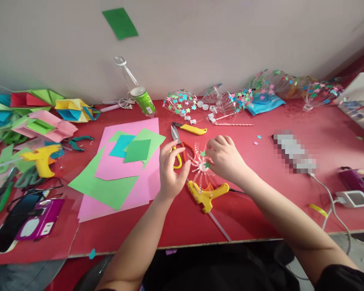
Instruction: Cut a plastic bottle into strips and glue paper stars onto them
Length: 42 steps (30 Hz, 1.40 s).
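Note:
My left hand (172,171) hovers beside the scissors (178,155), its thumb and fingers spread apart with nothing visible between them. My right hand (226,155) is curled, fingertips pinched together; whatever they hold is hidden. Below and between both hands lies a clear plastic piece cut into splayed strips (202,166). A green paper star (202,154) shows by the strips, and another green star (207,165) sits right at my right fingertips. The yellow glue gun (208,196) lies just in front of the strips, a glue stick poking out of its back.
Pink and green paper sheets (121,173) lie left. A yellow cutter (194,129), a bottle (142,101) and star-covered plastic pieces (180,103) stand behind. A second glue gun (44,159) and a phone (15,222) are far left; a purple box (358,180) and charger are right.

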{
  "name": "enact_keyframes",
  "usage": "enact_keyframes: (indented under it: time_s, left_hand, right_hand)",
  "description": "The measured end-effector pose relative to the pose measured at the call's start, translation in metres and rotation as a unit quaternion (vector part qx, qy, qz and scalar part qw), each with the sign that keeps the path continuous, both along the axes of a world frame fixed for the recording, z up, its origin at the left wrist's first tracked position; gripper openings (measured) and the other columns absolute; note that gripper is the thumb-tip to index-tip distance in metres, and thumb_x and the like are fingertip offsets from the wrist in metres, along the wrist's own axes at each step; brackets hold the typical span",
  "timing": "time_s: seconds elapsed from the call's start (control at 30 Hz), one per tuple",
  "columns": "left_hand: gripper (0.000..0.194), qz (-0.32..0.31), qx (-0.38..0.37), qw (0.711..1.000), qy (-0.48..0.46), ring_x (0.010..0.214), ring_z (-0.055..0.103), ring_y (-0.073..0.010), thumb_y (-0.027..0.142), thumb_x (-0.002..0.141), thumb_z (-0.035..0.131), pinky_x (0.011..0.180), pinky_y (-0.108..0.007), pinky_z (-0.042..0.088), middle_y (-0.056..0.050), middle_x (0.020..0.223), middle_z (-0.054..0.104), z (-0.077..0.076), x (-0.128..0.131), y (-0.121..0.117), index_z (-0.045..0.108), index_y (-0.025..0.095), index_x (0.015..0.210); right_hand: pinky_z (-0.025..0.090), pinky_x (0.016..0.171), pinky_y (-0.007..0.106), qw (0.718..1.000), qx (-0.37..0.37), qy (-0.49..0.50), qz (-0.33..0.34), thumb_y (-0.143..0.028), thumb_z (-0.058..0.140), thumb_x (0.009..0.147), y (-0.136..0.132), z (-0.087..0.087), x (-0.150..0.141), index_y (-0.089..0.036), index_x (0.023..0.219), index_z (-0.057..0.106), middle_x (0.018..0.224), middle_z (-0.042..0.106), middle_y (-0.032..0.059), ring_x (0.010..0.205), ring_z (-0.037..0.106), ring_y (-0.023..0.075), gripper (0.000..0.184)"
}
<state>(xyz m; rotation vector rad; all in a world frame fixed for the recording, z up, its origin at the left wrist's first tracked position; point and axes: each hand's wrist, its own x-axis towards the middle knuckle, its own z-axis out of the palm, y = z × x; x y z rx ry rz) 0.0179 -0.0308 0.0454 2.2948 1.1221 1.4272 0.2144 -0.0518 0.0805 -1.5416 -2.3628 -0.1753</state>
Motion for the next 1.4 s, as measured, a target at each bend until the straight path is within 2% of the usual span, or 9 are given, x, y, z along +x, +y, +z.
enact_keyframes:
  time_s: [0.13, 0.23, 0.47, 0.57, 0.67, 0.93, 1.1, 1.23, 1.4]
  left_hand:
    - [0.025, 0.0, -0.02, 1.0, -0.006, 0.126, 0.051, -0.0251, 0.029, 0.09, 0.058, 0.107, -0.049, 0.045, -0.011, 0.127, 0.053, -0.003, 0.0, 0.003, 0.056, 0.022, 0.115]
    - [0.024, -0.006, -0.038, 0.999, -0.005, 0.124, 0.053, -0.0238, 0.031, 0.091, 0.058, 0.106, -0.047, 0.046, -0.011, 0.125, 0.055, -0.005, -0.001, 0.005, 0.056, 0.023, 0.113]
    - [0.025, -0.038, -0.085, 0.996, -0.006, 0.123, 0.054, -0.0226, 0.035, 0.094, 0.052, 0.106, -0.045, 0.045, -0.011, 0.126, 0.057, -0.006, -0.001, 0.006, 0.057, 0.022, 0.115]
    - [0.029, -0.062, -0.095, 0.994, -0.002, 0.126, 0.052, -0.0233, 0.037, 0.095, 0.05, 0.107, -0.046, 0.044, -0.012, 0.13, 0.056, -0.006, -0.003, 0.006, 0.055, 0.022, 0.119]
    - [0.041, -0.083, -0.105, 0.991, 0.028, 0.132, 0.047, -0.0267, 0.043, 0.09, 0.057, 0.109, -0.049, 0.042, -0.013, 0.137, 0.05, -0.005, -0.003, 0.005, 0.052, 0.023, 0.125]
    - [0.04, -0.05, -0.059, 0.996, 0.04, 0.131, 0.046, -0.0289, 0.03, 0.084, 0.067, 0.104, -0.048, 0.046, -0.014, 0.138, 0.046, 0.0, 0.006, -0.006, 0.051, 0.022, 0.12]
    - [0.033, -0.054, -0.044, 0.997, 0.044, 0.129, 0.048, -0.0271, 0.024, 0.085, 0.065, 0.105, -0.046, 0.045, -0.014, 0.135, 0.047, 0.004, 0.006, -0.008, 0.052, 0.021, 0.116]
    - [0.034, -0.052, -0.05, 0.997, 0.04, 0.128, 0.048, -0.0271, 0.023, 0.085, 0.064, 0.102, -0.044, 0.047, -0.014, 0.135, 0.048, 0.004, 0.006, -0.007, 0.052, 0.021, 0.117]
    - [0.033, -0.051, -0.051, 0.997, 0.037, 0.128, 0.049, -0.0273, 0.023, 0.085, 0.064, 0.102, -0.044, 0.047, -0.014, 0.134, 0.049, 0.001, 0.005, -0.005, 0.053, 0.021, 0.117]
  right_hand:
    - [0.029, 0.067, 0.036, 0.999, -0.031, -0.035, -0.011, -0.01, 0.064, 0.079, 0.004, -0.002, 0.0, -0.018, 0.073, 0.066, 0.08, 0.065, 0.0085, 0.078, 0.051, 0.0227, 0.01]
    - [0.029, 0.067, 0.035, 0.999, -0.041, -0.014, -0.009, -0.017, 0.066, 0.08, 0.004, 0.0, 0.002, -0.017, 0.08, 0.068, 0.082, 0.067, 0.0082, 0.078, 0.054, 0.0225, 0.001]
    - [0.042, 0.071, 0.031, 0.982, -0.096, 0.16, 0.014, -0.027, 0.052, 0.097, 0.004, 0.016, 0.017, -0.016, 0.091, 0.069, 0.085, 0.07, 0.0068, 0.078, 0.063, 0.0187, 0.021]
    - [0.047, 0.076, 0.033, 0.98, -0.108, 0.169, 0.02, -0.026, 0.055, 0.095, 0.003, 0.019, 0.029, -0.016, 0.099, 0.068, 0.094, 0.071, 0.0088, 0.086, 0.065, 0.0208, 0.017]
    - [0.049, 0.082, 0.036, 0.981, -0.125, 0.139, 0.05, -0.021, 0.06, 0.091, 0.001, 0.018, 0.038, -0.016, 0.105, 0.066, 0.104, 0.07, 0.0108, 0.095, 0.064, 0.0233, 0.016]
    - [0.045, 0.072, 0.03, 0.978, -0.097, 0.174, 0.055, -0.022, 0.051, 0.095, -0.004, 0.028, 0.038, -0.016, 0.089, 0.068, 0.085, 0.07, 0.0074, 0.08, 0.061, 0.0189, 0.019]
    - [0.043, 0.073, 0.031, 0.984, -0.108, 0.129, 0.055, -0.026, 0.057, 0.093, -0.003, 0.02, 0.03, -0.015, 0.094, 0.069, 0.089, 0.07, 0.0089, 0.083, 0.06, 0.0204, 0.016]
    - [0.04, 0.073, 0.033, 0.992, -0.108, 0.065, 0.028, -0.015, 0.063, 0.082, -0.001, 0.007, 0.016, -0.014, 0.094, 0.07, 0.091, 0.069, 0.0097, 0.084, 0.058, 0.0219, 0.014]
    - [0.036, 0.066, 0.03, 0.988, -0.136, 0.056, 0.039, -0.01, 0.056, 0.085, 0.003, -0.005, 0.01, -0.014, 0.084, 0.069, 0.083, 0.067, 0.0078, 0.075, 0.055, 0.0178, 0.013]
